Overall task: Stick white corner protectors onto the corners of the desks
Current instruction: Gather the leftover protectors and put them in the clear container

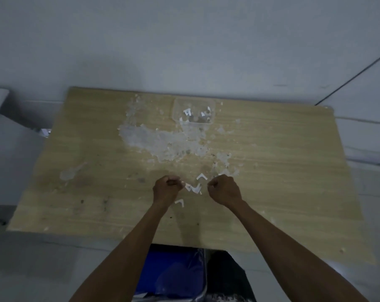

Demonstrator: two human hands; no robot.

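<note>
Between both hands on the table [272, 171] lay the loose white corner protectors [194, 188]; left hand [166, 189] fingers, curled, pinched one's edge, right hand [225, 189] curled, contents unclear, equally near.

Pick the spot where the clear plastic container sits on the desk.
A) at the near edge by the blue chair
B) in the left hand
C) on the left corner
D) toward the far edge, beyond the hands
D: the clear plastic container stands near the desk's far edge, well beyond both hands.
</note>
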